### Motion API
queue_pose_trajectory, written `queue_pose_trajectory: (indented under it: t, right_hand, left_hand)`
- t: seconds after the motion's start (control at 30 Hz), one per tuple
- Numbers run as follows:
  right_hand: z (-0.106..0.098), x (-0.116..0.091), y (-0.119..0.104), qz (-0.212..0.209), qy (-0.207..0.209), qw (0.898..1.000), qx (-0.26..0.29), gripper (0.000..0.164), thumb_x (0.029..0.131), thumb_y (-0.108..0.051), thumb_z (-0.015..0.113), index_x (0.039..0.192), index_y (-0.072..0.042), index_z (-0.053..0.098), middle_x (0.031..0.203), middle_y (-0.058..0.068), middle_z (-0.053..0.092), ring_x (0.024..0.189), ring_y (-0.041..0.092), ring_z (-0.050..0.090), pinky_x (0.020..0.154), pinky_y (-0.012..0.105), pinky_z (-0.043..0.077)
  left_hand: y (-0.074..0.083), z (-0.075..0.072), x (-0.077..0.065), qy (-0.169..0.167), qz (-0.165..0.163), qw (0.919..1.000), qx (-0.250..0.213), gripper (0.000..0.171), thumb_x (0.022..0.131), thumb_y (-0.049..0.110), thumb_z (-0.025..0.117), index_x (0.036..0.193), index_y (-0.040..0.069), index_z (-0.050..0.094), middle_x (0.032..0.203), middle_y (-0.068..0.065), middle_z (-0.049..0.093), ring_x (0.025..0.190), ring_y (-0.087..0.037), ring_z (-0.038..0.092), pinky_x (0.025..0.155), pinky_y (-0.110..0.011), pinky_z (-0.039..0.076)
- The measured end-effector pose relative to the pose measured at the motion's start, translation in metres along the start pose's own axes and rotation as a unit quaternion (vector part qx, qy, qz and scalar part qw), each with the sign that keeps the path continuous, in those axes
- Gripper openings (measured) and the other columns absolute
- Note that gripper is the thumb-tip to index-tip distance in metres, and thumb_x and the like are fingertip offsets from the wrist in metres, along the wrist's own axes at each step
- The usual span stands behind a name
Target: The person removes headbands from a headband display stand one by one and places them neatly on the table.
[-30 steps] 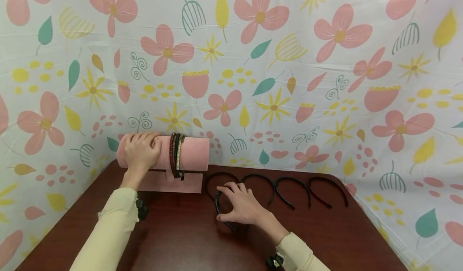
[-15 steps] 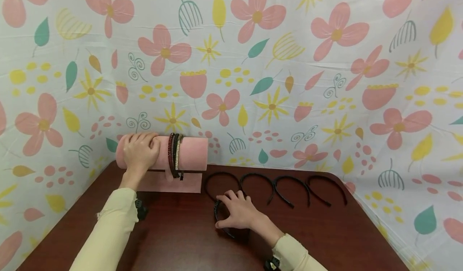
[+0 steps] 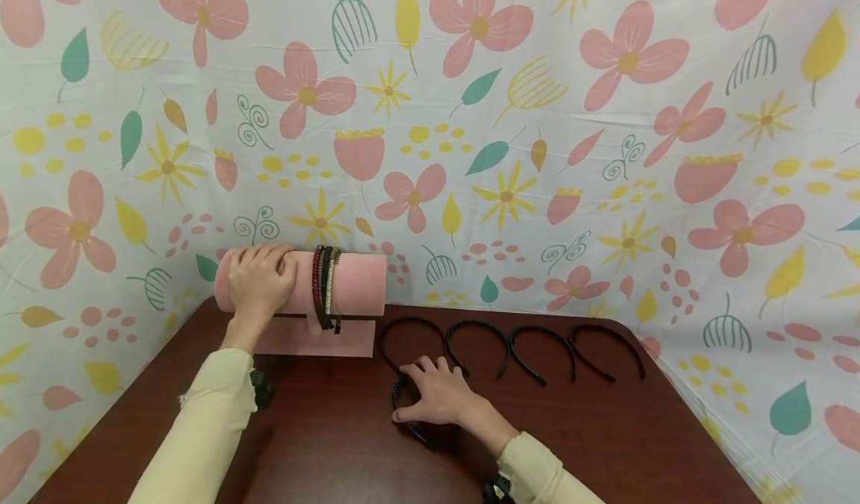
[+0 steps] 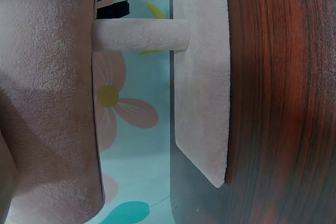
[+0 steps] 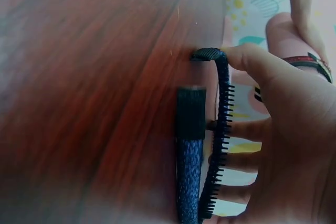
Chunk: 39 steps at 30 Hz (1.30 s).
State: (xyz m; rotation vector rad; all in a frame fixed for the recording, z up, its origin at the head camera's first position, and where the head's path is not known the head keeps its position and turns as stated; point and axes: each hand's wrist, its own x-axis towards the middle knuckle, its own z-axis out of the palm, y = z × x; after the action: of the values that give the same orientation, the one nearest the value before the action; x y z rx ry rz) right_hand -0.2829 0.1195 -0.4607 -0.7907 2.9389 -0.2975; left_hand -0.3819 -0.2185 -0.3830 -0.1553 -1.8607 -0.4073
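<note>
My left hand (image 3: 262, 280) grips the left part of a pink padded roll (image 3: 361, 286), the top of a display stand with a flat base (image 3: 336, 340). Several headbands (image 3: 326, 287), black, dark red and pale patterned, hang round the roll's middle. Only a sliver of that hand shows in the left wrist view. Low over the table, my right hand (image 3: 440, 396) holds a dark headband (image 3: 396, 392) between thumb and fingers. The right wrist view shows this headband (image 5: 223, 108) as glittery dark blue, with small teeth along its inside and a black end tip.
Behind the right hand a row of dark headbands (image 3: 478, 326) lies on the brown table (image 3: 322, 437), reaching toward the right edge (image 3: 608, 336). A flower-patterned cloth (image 3: 430, 101) hangs close behind the table.
My right hand has shifted a little to the left and toward me with the headband. The left hand stays on the roll, and the stand has not moved.
</note>
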Motion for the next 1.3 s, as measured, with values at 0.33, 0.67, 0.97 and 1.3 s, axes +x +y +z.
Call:
queue_pose_trajectory:
  t: [0.33, 0.67, 0.97, 1.3]
  right_hand:
    - [-0.005, -0.002, -0.005, -0.001, -0.006, 1.000, -0.001, 0.082, 0.078, -0.067, 0.067, 0.146, -0.025, 0.048, 0.142, 0.005, 0.050, 0.120, 0.035, 0.049, 0.086, 0.057, 0.044]
    - [-0.002, -0.001, -0.005, -0.002, -0.014, 1.000, -0.013, 0.084, 0.078, -0.071, 0.065, 0.147, -0.026, 0.047, 0.144, 0.004, 0.049, 0.125, 0.036, 0.050, 0.090, 0.058, 0.044]
    - [-0.014, -0.002, -0.007, -0.017, 0.052, 0.998, 0.024, 0.074, 0.087, -0.064, 0.061, 0.146, -0.022, 0.049, 0.144, 0.005, 0.051, 0.128, 0.036, 0.051, 0.097, 0.061, 0.043]
    - [-0.032, 0.003, -0.008, -0.023, 0.143, 0.988, 0.050, 0.051, 0.094, -0.044, 0.063, 0.138, -0.019, 0.056, 0.130, 0.004, 0.061, 0.113, 0.028, 0.059, 0.086, 0.051, 0.052]
  left_hand:
    - [0.001, -0.001, 0.002, 0.006, 0.000, 1.0000, -0.002, 0.033, 0.088, 0.024, 0.050, 0.093, 0.008, 0.078, 0.093, -0.012, 0.077, 0.090, -0.036, 0.068, 0.097, -0.053, 0.044]
    - [0.001, -0.002, 0.002, -0.002, -0.002, 1.0000, -0.003, 0.033, 0.089, 0.024, 0.049, 0.093, 0.008, 0.078, 0.095, -0.011, 0.077, 0.092, -0.036, 0.068, 0.099, -0.053, 0.043]
    - [0.001, -0.002, 0.002, -0.001, -0.004, 1.0000, -0.002, 0.033, 0.088, 0.024, 0.050, 0.093, 0.008, 0.078, 0.095, -0.012, 0.077, 0.093, -0.036, 0.068, 0.099, -0.053, 0.043]
    - [0.001, -0.001, 0.000, -0.007, -0.008, 0.9999, -0.001, 0.034, 0.089, 0.027, 0.049, 0.093, 0.009, 0.078, 0.096, -0.011, 0.077, 0.094, -0.035, 0.068, 0.100, -0.053, 0.043]
